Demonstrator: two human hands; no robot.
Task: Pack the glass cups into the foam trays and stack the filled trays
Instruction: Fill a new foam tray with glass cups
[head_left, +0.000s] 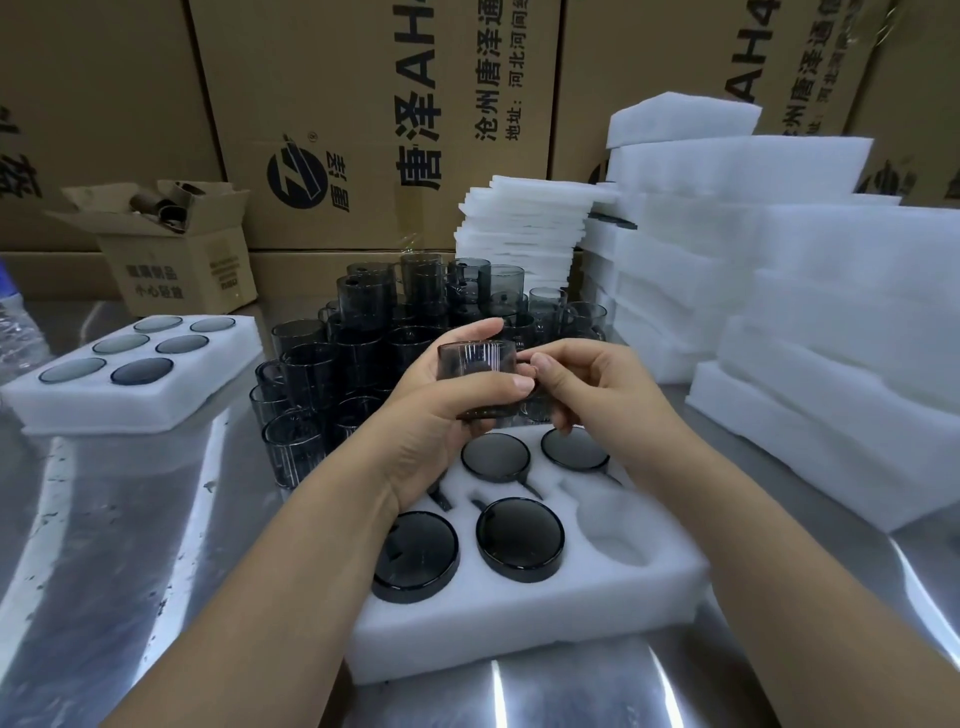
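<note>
both hands on one cup (477, 378), left hand (441, 415) gripping its body, right hand (587, 384) pinching the handle side, held over the near tray (524, 618)

Steel bench with trays, cups and foam stock

The shiny metal bench (130, 571) carried a foam tray (519, 629) at near centre, with four dark cups seated in its pockets and one pocket at its near right open. Just behind it stood a crowded cluster of smoky glass cups (322, 374). To the left lay a filled tray (130, 410) showing six cups. Beyond that sat a small open cardboard box (182, 270), with a plastic bottle (15, 332) at the left edge. Stacks of foam trays (831, 312) and foam sheets (519, 228) lined the right.
</note>
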